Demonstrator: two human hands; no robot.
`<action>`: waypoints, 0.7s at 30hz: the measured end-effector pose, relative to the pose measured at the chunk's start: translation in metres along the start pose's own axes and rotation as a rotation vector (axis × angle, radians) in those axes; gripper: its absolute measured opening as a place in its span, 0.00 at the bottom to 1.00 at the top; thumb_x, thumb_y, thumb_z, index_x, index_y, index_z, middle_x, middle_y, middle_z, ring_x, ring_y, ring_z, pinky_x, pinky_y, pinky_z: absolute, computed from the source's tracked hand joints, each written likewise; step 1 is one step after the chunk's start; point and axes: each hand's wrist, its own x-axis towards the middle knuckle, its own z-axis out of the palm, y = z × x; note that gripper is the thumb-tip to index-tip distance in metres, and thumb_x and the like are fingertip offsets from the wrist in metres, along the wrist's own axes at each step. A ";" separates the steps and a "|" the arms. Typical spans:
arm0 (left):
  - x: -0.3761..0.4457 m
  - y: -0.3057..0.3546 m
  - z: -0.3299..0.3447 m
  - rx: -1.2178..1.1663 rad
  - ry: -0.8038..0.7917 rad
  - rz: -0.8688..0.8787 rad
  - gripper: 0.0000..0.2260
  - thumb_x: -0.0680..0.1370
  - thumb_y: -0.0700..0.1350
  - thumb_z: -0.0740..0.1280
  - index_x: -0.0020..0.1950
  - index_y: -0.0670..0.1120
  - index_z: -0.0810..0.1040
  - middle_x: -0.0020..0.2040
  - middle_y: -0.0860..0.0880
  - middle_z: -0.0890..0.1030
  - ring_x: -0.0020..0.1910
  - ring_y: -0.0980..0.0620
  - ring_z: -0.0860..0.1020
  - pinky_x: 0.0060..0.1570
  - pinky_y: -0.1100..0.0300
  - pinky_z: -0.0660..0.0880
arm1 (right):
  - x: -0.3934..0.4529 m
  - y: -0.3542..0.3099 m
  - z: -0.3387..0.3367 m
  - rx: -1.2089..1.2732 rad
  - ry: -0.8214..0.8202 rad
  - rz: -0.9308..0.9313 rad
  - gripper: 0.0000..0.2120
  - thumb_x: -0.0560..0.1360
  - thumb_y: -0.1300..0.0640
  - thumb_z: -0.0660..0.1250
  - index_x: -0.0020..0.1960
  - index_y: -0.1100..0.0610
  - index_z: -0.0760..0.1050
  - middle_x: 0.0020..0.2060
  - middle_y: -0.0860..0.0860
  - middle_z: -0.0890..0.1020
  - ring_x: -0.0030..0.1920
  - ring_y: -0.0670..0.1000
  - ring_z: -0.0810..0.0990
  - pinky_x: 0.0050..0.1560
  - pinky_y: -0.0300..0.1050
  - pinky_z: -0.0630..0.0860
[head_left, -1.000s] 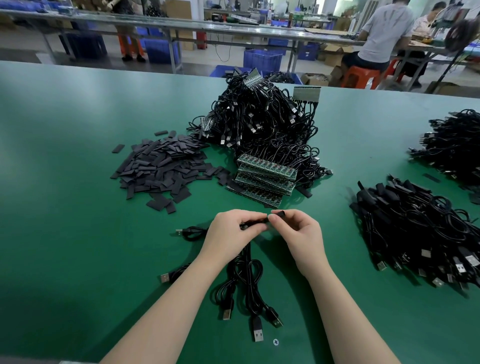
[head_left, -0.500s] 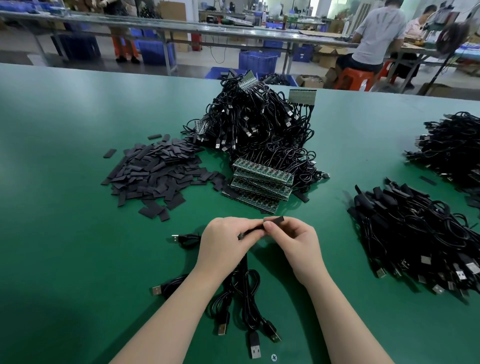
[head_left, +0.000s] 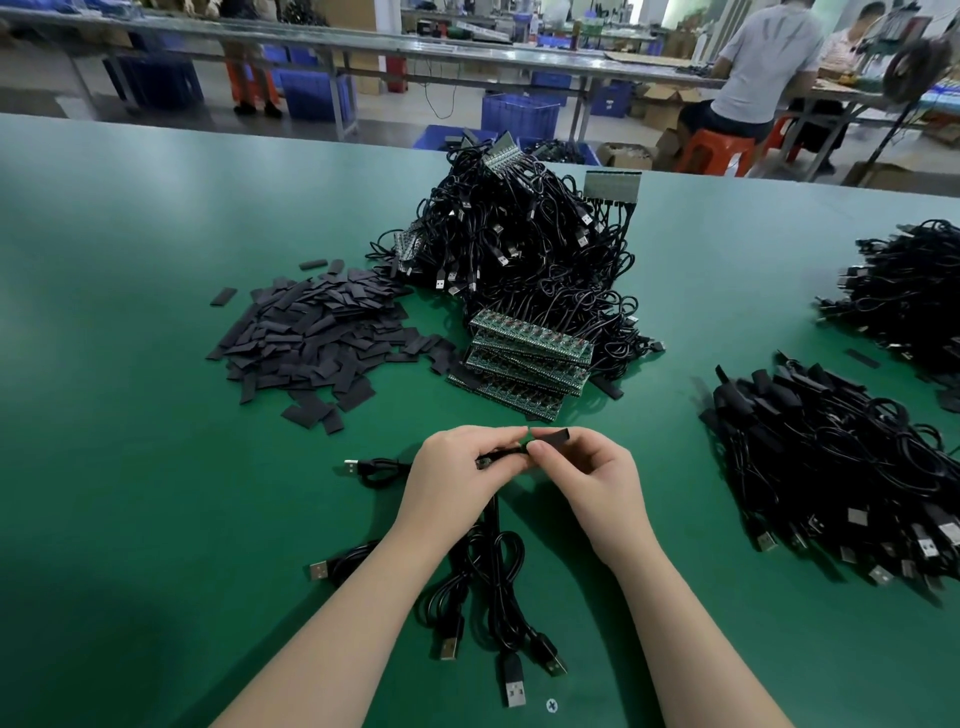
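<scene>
flat matte black sleeve (head_left: 549, 435), pinched by right hand (head_left: 589, 480), thin cable (head_left: 501, 456) in left hand (head_left: 454, 475)

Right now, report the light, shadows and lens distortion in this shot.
Head view: the wide-angle lens bows the far edge of the green table; soft light leaves a pale sheen far left and a dark shadow near left; the left hand on the cable and the right hand on the black sleeve are sharp; the back benches look soft.
</scene>
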 end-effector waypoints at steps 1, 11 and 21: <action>0.000 0.000 0.000 0.013 -0.003 0.011 0.11 0.72 0.49 0.75 0.52 0.62 0.83 0.44 0.67 0.82 0.47 0.64 0.80 0.48 0.65 0.76 | 0.000 0.000 0.000 -0.001 0.011 0.000 0.05 0.74 0.60 0.74 0.43 0.50 0.85 0.35 0.49 0.85 0.34 0.43 0.77 0.37 0.33 0.74; -0.001 0.005 0.000 0.118 -0.007 0.132 0.08 0.75 0.48 0.72 0.54 0.55 0.85 0.46 0.61 0.84 0.47 0.63 0.80 0.47 0.64 0.75 | -0.001 0.000 -0.002 0.010 0.013 0.018 0.12 0.76 0.58 0.72 0.44 0.41 0.84 0.39 0.53 0.86 0.38 0.46 0.80 0.41 0.36 0.76; -0.001 0.002 0.001 0.086 0.030 0.144 0.10 0.73 0.50 0.73 0.53 0.52 0.85 0.47 0.58 0.84 0.47 0.65 0.79 0.48 0.72 0.73 | 0.001 0.001 -0.003 0.031 -0.033 0.029 0.10 0.74 0.59 0.74 0.43 0.44 0.85 0.43 0.51 0.87 0.41 0.46 0.81 0.45 0.42 0.78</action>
